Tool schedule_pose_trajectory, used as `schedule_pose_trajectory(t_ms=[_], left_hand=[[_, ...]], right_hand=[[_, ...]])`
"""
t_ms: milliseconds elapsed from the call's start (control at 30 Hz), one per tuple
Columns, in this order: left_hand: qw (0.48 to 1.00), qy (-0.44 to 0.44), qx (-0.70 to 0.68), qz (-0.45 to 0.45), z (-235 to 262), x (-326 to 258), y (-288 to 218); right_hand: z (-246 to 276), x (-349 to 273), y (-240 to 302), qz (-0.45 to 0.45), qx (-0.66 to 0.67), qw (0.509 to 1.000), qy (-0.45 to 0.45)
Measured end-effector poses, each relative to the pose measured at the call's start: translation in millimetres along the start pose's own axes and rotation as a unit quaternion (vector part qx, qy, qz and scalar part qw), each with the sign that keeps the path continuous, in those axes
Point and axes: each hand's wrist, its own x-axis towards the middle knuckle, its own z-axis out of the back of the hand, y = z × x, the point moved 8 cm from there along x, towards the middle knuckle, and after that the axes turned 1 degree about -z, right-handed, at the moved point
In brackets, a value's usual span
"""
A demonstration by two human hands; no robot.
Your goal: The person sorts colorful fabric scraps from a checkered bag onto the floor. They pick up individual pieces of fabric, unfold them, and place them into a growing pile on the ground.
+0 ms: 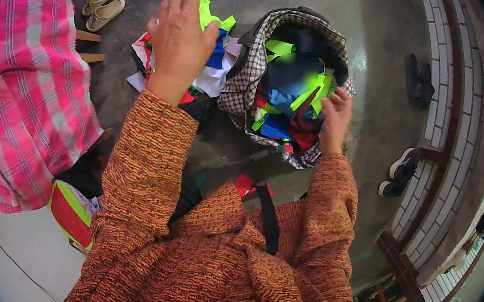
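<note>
My left hand [177, 37] is spread with its fingers stretched out, above a pile of cloth scraps. In that pile are white cloth [211, 79], blue cloth [218, 50] and neon yellow-green cloth [210, 17]; the hand hides part of it. To the right, a checked cloth bag [242, 84] with a dark handle stands wide at the mouth. Dark blue, red and neon scraps [309, 93] fill it, some blurred. My right hand [336, 120] is at the bag's right rim, fingers loosely bent and apart, beside a neon scrap. No grip on the rim shows.
At the left, a pink plaid cloth [35, 65] drapes over wooden furniture, with beige shoes [102, 7] beside it. Black sandals [418, 81] and dark shoes [399, 171] lie near the white-tiled step [440, 85] at the right. Red scraps [244, 184] lie close to my lap.
</note>
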Motion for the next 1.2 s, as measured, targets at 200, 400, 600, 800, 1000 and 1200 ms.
schedule_pose_trajectory(t_ms=[200,400,600,800,1000,1200], left_hand=[[0.999,-0.003,-0.047,-0.023,1.6,0.1,-17.4],[0.992,-0.002,-0.125,-0.024,-1.6,0.4,-13.8],[0.993,-0.021,-0.112,-0.024,2.4,-1.8,-15.5],[0.989,-0.015,-0.129,-0.071,11.9,-3.8,-34.8],[0.977,0.016,-0.206,-0.049,4.2,-10.4,-49.4],[0.934,0.143,-0.322,-0.057,-19.6,-21.2,-77.0]], right_hand=[[-65.4,24.6,-49.6,0.147,-0.526,0.835,0.072],[-111.1,4.9,-85.2,0.187,-0.715,0.661,0.132],[-93.3,42.8,-64.3,0.124,-0.602,0.768,0.179],[-33.6,46.2,-24.8,-0.023,-0.154,0.964,0.216],[10.3,-13.6,58.5,-0.053,0.087,0.99,0.096],[3.5,-32.5,53.1,-0.1,0.335,0.925,0.148]])
